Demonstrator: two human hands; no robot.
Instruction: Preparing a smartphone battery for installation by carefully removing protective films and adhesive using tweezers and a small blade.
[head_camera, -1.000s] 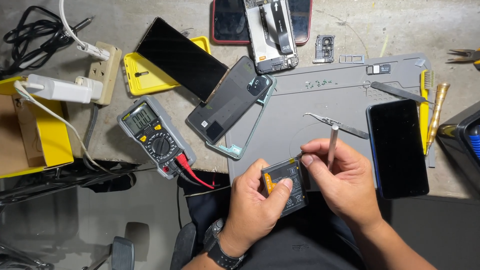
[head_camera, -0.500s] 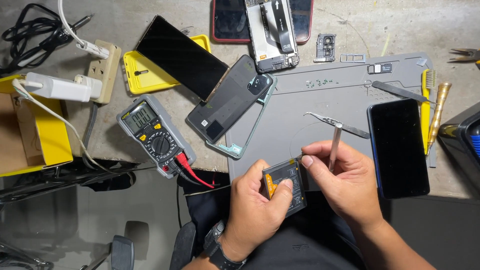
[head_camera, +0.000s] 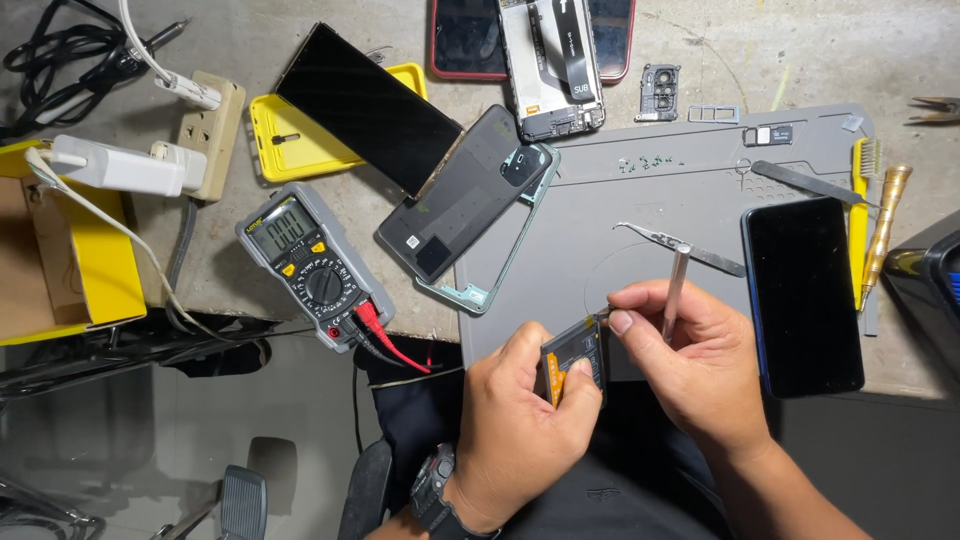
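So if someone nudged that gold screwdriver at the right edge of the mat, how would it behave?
The gold screwdriver has a round handle, so it would probably roll. It looks like rigid metal, likely stiff and weighty for its slimness. The yellow brush beside it might stop it rolling leftward.

Two hands, left (head_camera: 520, 440) and right (head_camera: 700, 365); one battery (head_camera: 575, 365); one multimeter (head_camera: 312, 265); one tweezers (head_camera: 680, 247); one grey mat (head_camera: 700, 180); one yellow case (head_camera: 300, 140); one dark phone (head_camera: 803, 295).

matt grey mat (head_camera: 640, 215), glossy black phone (head_camera: 803, 295)
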